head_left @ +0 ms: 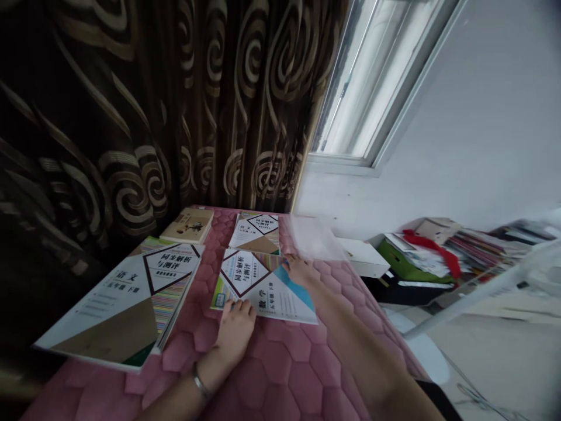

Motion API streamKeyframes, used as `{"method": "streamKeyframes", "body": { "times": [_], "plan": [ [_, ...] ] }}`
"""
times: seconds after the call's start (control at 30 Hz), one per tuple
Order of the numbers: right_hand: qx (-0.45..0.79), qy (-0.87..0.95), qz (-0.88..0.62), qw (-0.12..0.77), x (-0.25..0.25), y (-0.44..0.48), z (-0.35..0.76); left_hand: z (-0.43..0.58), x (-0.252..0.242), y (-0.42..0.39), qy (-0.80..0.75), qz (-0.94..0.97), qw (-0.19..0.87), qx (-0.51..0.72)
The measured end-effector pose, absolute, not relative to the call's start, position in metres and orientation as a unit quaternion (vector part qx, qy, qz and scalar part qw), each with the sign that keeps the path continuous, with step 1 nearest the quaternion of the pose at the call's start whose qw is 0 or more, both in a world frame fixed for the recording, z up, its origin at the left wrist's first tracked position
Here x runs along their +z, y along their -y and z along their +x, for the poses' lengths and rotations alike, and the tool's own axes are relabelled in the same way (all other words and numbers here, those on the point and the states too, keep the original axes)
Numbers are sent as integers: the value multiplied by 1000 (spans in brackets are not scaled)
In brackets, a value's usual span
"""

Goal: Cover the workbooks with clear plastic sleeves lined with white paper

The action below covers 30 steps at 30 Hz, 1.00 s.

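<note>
head; hands (234,333) on workbook (272,298); pink quilted bedcover (280,389); swirl-patterned curtain (175,105); window (350,99)

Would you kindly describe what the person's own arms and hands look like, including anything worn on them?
The left forearm and right forearm are bare, with no sleeves in view. The left wrist carries a slim silver bangle; the right wrist shows none.

I read 同步解析与测评 on all three workbooks. The middle workbook (263,286), at frame centre, also says 数学 and 五年级 下册. The left workbook (118,304), lower left, says 语文 and 五年级 下册. The far workbook (255,233), top centre, has smaller print I can't make out.
</note>
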State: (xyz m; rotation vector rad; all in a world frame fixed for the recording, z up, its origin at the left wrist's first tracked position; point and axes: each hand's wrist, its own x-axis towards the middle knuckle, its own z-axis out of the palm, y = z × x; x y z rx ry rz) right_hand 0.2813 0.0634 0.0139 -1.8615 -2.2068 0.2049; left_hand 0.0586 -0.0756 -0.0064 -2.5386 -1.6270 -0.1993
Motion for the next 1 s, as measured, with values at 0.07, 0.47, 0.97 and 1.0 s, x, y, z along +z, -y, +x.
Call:
{"method": "streamKeyframes", "body": {
  "times": [0.07,0.47,0.97,1.0],
  "plan": [
    [64,735,-669,87,13,-73,274,58,-6,72,536,-841,52,-61],
    [128,719,-683,39,12,39,310,8,4,86,615,-783,60,-73],
    [158,666,-701,198,-18,101,270,11,5,15,709,-670,-147,-163],
    [160,662,-707,191,-17,98,269,12,3,17,715,-662,-153,-163]
  ]
}}
